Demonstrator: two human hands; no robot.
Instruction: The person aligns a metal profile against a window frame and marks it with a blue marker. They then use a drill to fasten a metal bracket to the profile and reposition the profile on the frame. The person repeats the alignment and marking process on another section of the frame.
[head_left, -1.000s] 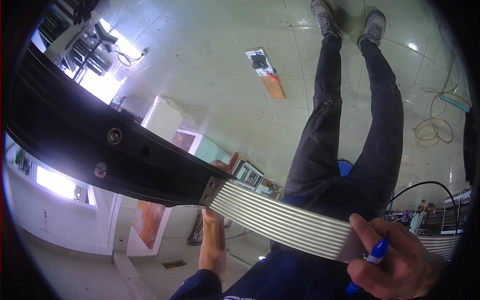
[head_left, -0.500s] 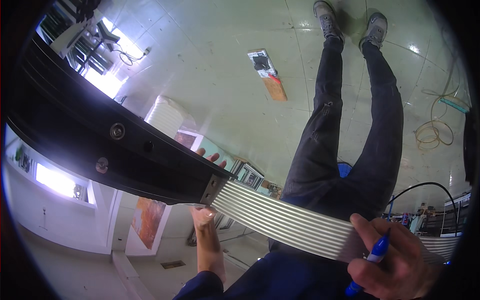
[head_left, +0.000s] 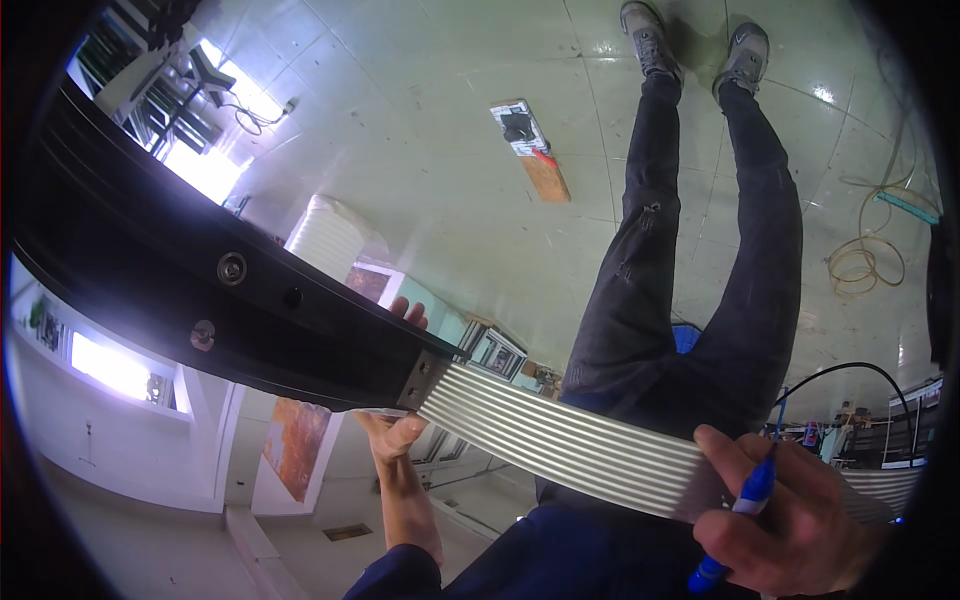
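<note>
A long black metal bar (head_left: 160, 250) with screws and a round hole runs in from the left. At its right end a small metal plate (head_left: 418, 380) joins a silvery ribbed metal strip (head_left: 560, 432), which stretches right across the front of my body. My left hand (head_left: 395, 436) is wrapped round the black bar near that joint; its palm is hidden behind the bar, with fingertips showing past the upper edge. My right hand (head_left: 800, 525) grips the ribbed strip farther right and also holds a blue marker (head_left: 757, 485) between its fingers.
On the tiled floor lies a wooden board (head_left: 545, 175) with a black and red item on it. A coiled hose (head_left: 865, 265) is at the right. My legs (head_left: 650, 230) stand beyond the strip. Wrapped white material (head_left: 325, 235) and framed panels (head_left: 495, 350) stand behind the bar.
My left hand has slid slightly left along the black bar, and less of its fingers shows. My right hand keeps its hold on the strip and marker.
</note>
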